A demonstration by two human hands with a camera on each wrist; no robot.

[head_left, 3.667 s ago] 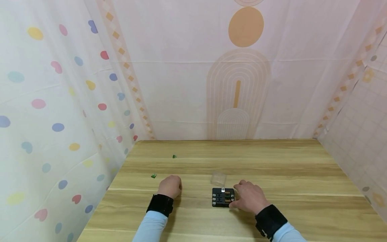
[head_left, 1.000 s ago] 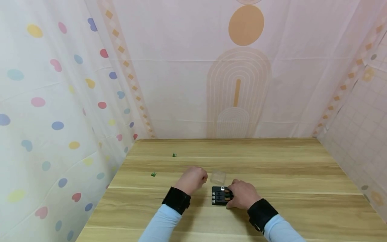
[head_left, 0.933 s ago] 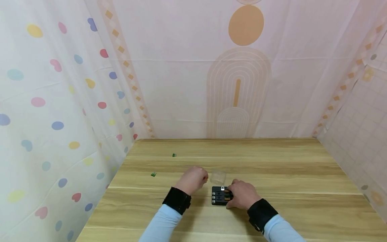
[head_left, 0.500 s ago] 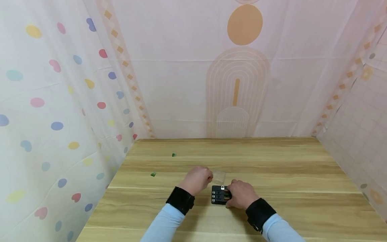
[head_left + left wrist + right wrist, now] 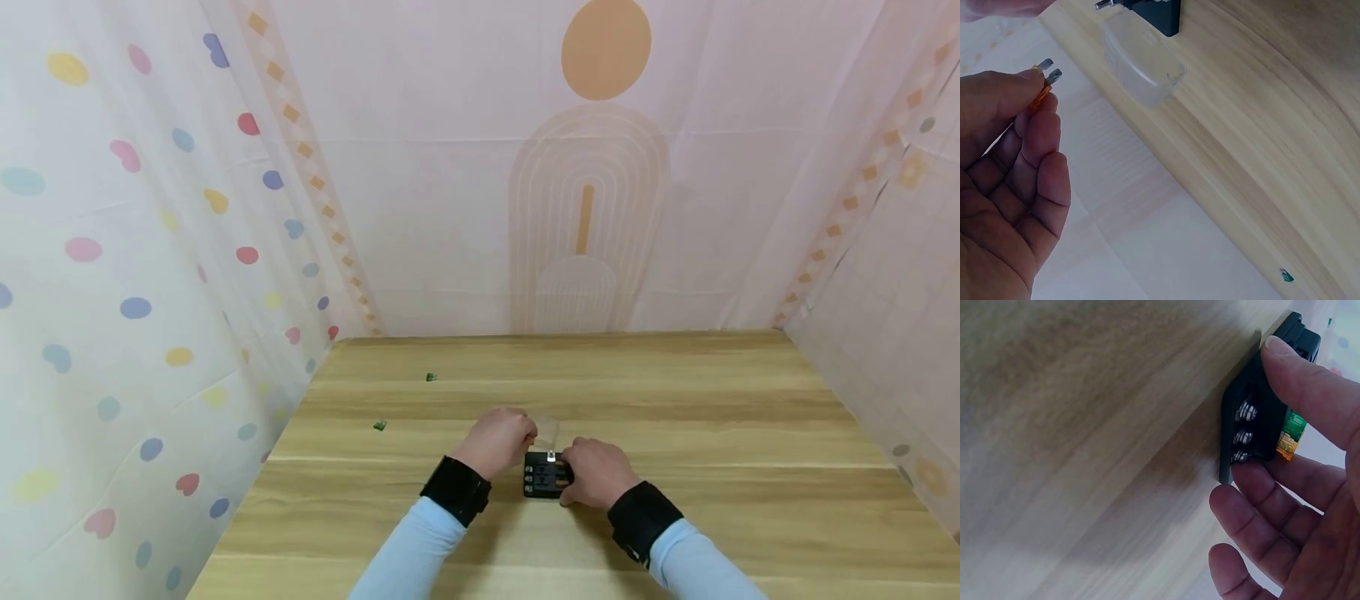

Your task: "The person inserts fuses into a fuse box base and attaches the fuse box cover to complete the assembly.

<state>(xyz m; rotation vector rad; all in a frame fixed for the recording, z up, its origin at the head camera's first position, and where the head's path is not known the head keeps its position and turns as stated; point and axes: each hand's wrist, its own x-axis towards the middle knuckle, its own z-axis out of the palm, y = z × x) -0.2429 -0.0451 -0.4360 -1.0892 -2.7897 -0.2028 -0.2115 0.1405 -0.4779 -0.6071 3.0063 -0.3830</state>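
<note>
My left hand (image 5: 501, 440) pinches an orange blade fuse (image 5: 1042, 97) between thumb and index finger, its two metal prongs sticking out past the fingertips. It hovers by the upper left corner of a black fuse box (image 5: 542, 477). My right hand (image 5: 600, 473) grips that box at its right side, thumb on the near edge and fingers on the far one. In the right wrist view, a green fuse (image 5: 1295, 425) and an orange fuse (image 5: 1286, 444) sit in the box beside a row of screw terminals (image 5: 1247, 411).
A clear plastic cover (image 5: 1138, 59) lies just behind the box, partly overlapped by my left hand in the head view. Two green fuses lie on the wooden table (image 5: 675, 400), one farther back (image 5: 431, 377) and one nearer on the left (image 5: 380, 425). Patterned curtains surround the table.
My left hand has moved right across the table to the fuse box, passing in front of the clear cover. My right hand has shifted slightly left, covering more of the box's right side.
</note>
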